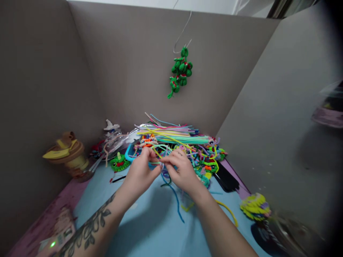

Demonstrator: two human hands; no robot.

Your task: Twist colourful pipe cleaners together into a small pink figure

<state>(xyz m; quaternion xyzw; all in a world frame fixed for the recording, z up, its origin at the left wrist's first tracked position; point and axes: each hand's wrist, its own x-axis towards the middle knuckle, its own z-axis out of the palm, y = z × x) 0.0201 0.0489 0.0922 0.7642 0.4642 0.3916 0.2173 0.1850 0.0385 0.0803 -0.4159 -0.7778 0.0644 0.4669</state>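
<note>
My left hand and my right hand meet over the blue work surface, fingertips almost touching. Both are closed in a pinch on a pale pipe cleaner, mostly hidden by the fingers. Just below the fingertips a blue pipe cleaner trails down across the surface. Behind my hands a blue tray sits among loose pipe cleaners and small twisted figures. A green figure with a red mouth lies to the left of my left hand.
A bundle of coloured pipe cleaners lies at the back. A black phone-like object is at right, near a yellow fuzzy piece. Brown stacked containers stand left. Green figures hang from a wire against the grey panel.
</note>
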